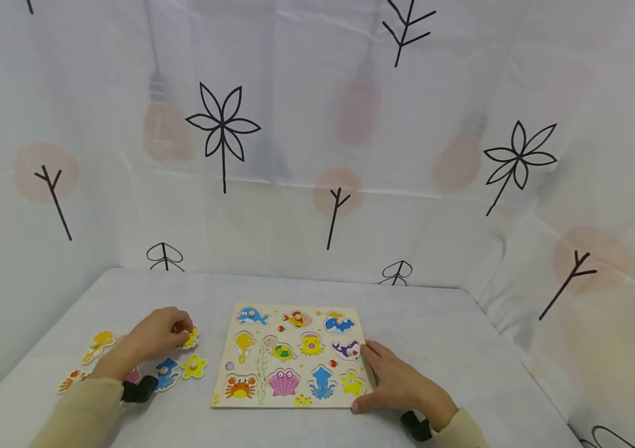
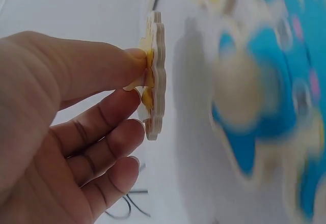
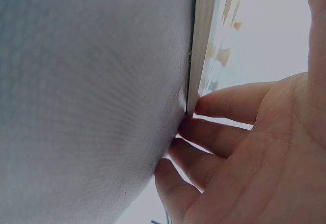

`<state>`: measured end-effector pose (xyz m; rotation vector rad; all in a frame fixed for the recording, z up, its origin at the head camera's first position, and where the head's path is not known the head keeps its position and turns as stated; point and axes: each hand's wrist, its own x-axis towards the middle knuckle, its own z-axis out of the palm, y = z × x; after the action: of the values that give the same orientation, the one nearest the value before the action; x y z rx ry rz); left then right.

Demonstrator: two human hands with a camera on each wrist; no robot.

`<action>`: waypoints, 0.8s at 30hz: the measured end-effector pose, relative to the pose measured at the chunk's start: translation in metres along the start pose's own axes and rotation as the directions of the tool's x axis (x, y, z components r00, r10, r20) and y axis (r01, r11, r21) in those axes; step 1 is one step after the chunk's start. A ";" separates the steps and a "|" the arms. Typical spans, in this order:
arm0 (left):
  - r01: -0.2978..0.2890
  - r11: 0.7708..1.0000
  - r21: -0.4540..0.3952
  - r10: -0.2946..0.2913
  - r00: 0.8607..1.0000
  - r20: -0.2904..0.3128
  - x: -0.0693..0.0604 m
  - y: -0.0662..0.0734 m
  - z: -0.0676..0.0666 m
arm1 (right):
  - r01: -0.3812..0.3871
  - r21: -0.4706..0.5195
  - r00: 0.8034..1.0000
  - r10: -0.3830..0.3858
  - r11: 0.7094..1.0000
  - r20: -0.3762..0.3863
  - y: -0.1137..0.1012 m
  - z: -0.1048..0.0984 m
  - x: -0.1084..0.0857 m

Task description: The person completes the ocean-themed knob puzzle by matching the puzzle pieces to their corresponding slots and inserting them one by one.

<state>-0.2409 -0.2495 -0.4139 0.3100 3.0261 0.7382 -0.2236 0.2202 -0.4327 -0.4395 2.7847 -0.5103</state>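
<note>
Thumb and forefinger of my left hand point(image 1: 157, 336) pinch a yellow puzzle piece point(image 2: 158, 76) with a scalloped edge, held on its side in the left wrist view. Below and beside that hand lie a blue squid piece point(image 1: 166, 375) and a yellow star piece point(image 1: 194, 366). My right hand point(image 1: 401, 386) rests at the right side of the wooden puzzle board point(image 1: 222, 398), thumb by the near corner. In the right wrist view its fingers point(image 3: 229, 104) touch the board's edge and the tabletop.
A yellow seahorse piece point(image 1: 99, 345), a crab piece point(image 1: 69, 381) and a pink piece point(image 1: 134, 376) lie left, partly behind the left arm. Knobbed dolphin point(image 1: 252, 315), fish point(image 1: 298, 319) and whale point(image 1: 339, 323) pieces sit in the board's top row. A patterned white curtain point(image 1: 278, 236) backs the table.
</note>
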 end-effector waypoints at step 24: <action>-0.224 0.974 -0.014 0.224 0.975 -0.005 0.038 0.090 0.048 | 0.009 0.008 1.000 -0.009 1.000 -0.002 -0.001 -0.001 -0.002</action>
<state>-0.2580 -0.1418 -0.4138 0.6594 3.0198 0.7715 -0.2220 0.2199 -0.4309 -0.4502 2.7828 -0.5233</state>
